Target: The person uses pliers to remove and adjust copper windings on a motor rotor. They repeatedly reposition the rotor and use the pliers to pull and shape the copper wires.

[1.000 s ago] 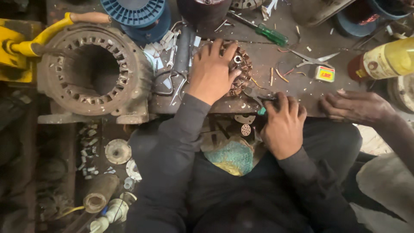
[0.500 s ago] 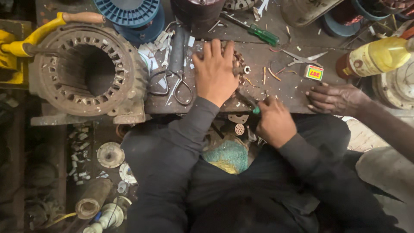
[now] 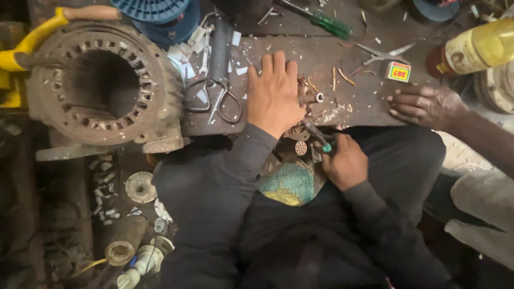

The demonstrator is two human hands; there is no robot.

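Keep your left hand [image 3: 274,92] spread flat, pinning the small rotor [image 3: 309,99]; your right hand [image 3: 345,162], fisted on the green-handled tool [image 3: 319,138], pries just below it.

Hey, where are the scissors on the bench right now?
In the head view the scissors lie on the wooden bench, just left of the left hand and right of the big rusty motor housing.
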